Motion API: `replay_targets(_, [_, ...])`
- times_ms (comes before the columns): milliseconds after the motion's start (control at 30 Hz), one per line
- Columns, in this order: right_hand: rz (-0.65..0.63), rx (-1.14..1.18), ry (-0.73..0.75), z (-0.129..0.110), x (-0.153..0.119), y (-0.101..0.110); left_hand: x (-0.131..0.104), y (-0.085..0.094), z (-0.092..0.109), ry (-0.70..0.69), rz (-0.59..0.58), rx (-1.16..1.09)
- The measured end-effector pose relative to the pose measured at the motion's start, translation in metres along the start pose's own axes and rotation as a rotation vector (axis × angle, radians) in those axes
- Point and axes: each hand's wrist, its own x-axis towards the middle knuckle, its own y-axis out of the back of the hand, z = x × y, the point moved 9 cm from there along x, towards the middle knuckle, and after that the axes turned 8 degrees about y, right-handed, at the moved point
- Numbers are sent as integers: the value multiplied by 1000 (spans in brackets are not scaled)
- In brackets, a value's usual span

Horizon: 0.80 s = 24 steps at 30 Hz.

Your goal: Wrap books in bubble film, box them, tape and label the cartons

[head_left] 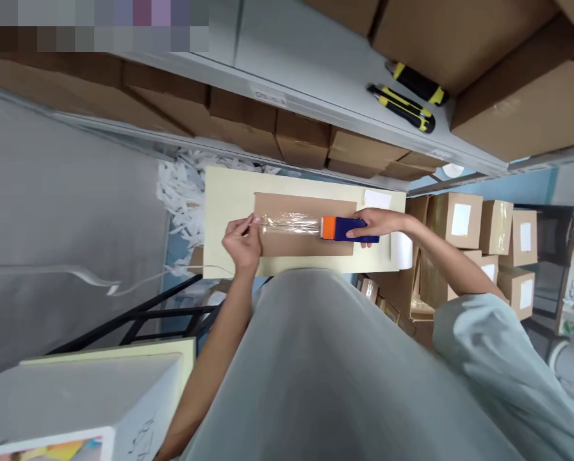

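A person is looking down at their own two bare hands working over a pale yellow table (220, 192). The right hand (376, 224) is wrapped closed around a tape dispenser (347, 228) with a blue body and an orange end, holding it flat against a brown cardboard box (306, 246) lying on the table. The left hand (243, 240) is pinching the loose end of a strip of clear tape (291, 224) between fingertips and thumb, with the other fingers curled in. The tape is stretching between the two hands, running from the left fingertips across the box top to the orange end of the dispenser beside the right hand.

Beyond the hands, a grey shelf (316, 70) is carrying large cardboard cartons (464, 38) and two black and yellow utility knives (402, 107). Out past the right forearm, small boxes with white labels (460, 221) are standing stacked. Beyond the left hand, a heap of shredded white paper (176, 189) is lying past the table edge.
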Motion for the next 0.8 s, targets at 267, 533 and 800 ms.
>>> replay_targets(267, [110,-58,-153,73,-142,55,1,-6,-2,-17,59,85])
replay_targets(533, [204,-455,-319,129,-95,66,2,-8,-5,-26,94,174])
replay_targets(800, [267,-688,-393,117,-34,31,0,-11,-3,-47,100,211])
